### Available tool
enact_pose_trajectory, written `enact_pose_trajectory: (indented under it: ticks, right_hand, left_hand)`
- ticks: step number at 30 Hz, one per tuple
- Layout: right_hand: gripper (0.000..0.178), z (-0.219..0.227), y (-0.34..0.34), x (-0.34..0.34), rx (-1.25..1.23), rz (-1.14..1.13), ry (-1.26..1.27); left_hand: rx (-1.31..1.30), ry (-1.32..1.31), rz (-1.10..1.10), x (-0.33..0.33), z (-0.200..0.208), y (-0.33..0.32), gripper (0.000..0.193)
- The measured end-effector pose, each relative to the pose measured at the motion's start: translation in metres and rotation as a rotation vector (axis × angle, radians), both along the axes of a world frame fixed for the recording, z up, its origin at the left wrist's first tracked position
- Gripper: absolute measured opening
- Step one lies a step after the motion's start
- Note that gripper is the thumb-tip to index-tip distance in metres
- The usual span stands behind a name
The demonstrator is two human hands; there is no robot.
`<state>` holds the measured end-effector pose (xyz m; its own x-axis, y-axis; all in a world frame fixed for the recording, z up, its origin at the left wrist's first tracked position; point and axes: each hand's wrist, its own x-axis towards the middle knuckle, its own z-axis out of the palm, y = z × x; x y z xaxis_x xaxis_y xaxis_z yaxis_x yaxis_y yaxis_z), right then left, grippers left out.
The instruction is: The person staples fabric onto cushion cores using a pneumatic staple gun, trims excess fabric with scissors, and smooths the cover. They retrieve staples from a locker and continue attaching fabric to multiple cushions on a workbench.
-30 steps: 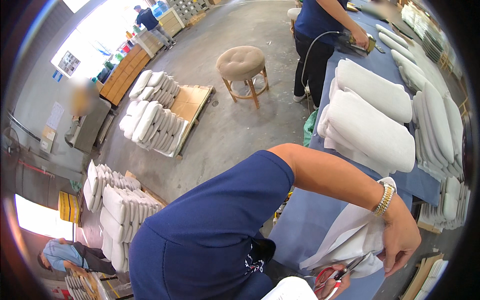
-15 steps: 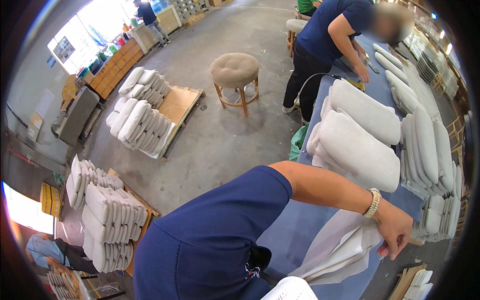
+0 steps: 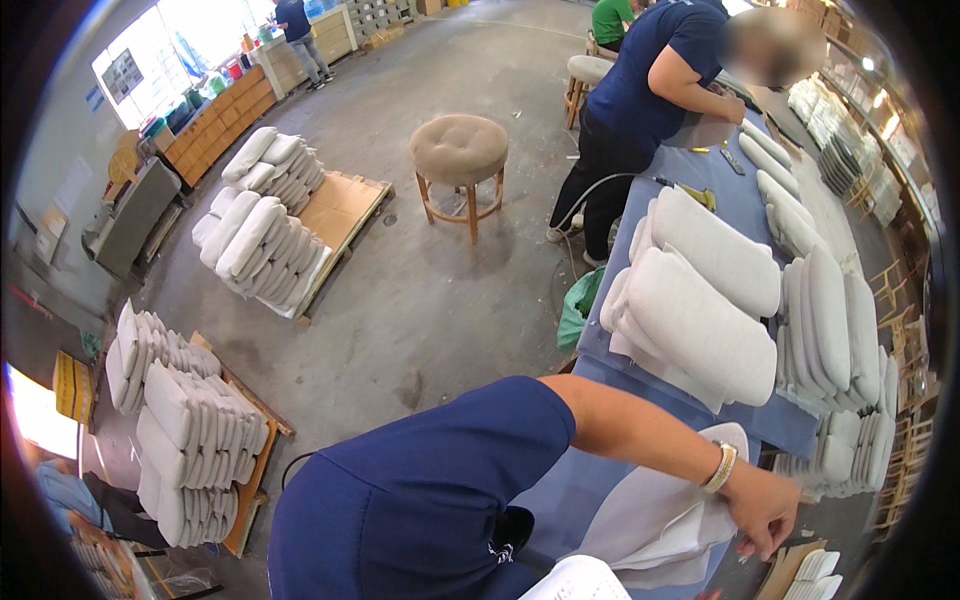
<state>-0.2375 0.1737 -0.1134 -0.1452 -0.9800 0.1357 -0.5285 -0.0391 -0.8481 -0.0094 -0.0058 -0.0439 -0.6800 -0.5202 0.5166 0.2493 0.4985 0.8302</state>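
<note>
Well, the left hand (image 3: pixel 766 512) bends down with its fingers partly curled, right by the edge of the pale cloth (image 3: pixel 650 518) on the blue desk (image 3: pixel 562 482). I can't tell if it pinches the cloth, or what the right hand does.

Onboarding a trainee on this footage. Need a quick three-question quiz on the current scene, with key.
1. Multiple choice: which is closest to the left hand?
A) the co-worker's stool
B) the loose pale fabric
C) the pallet of cushions

2. True or false: the tufted round stool stands on the floor.

3. Fill in: the surface of the work table is ____ in colour.

Key: 1. B; 2. True; 3. blue.
</note>
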Motion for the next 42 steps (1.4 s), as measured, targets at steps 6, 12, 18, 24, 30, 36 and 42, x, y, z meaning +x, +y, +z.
enact_pose_trajectory:
  ticks: [6, 12, 18, 24, 30, 36, 42]
  right_hand:
    - [0.113, 0.001, -0.060, 0.102, -0.436, 0.100, 0.065]
    - [0.117, 0.005, -0.060, 0.155, -0.426, 0.095, -0.029]
    - [0.114, 0.005, -0.041, 0.200, -0.432, 0.039, -0.017]
    - [0.107, 0.010, -0.036, 0.208, -0.473, -0.003, 0.064]
    - [0.053, 0.017, -0.048, 0.220, -0.549, 0.028, 0.009]
    - [0.039, 0.020, -0.059, 0.187, -0.327, -0.004, 0.143]
    - [0.039, 0.027, -0.070, 0.151, -0.399, -0.191, 0.255]
  left_hand:
    - [0.030, 0.129, 0.104, 0.010, 0.000, 0.023, 0.015]
    - [0.127, 0.116, 0.048, 0.050, -0.006, 0.027, 0.015]
    - [0.248, 0.187, 0.050, 0.080, -0.012, 0.038, 0.015]
    - [0.340, 0.309, 0.058, 0.083, -0.013, 0.042, 0.015]
    - [0.430, 0.471, 0.387, 0.080, -0.012, 0.032, 0.018]
    - [0.401, 0.664, 0.703, 0.111, -0.060, 0.007, 0.022]
    - [0.764, 0.212, 1.129, 0.210, -0.236, 0.112, 0.023]
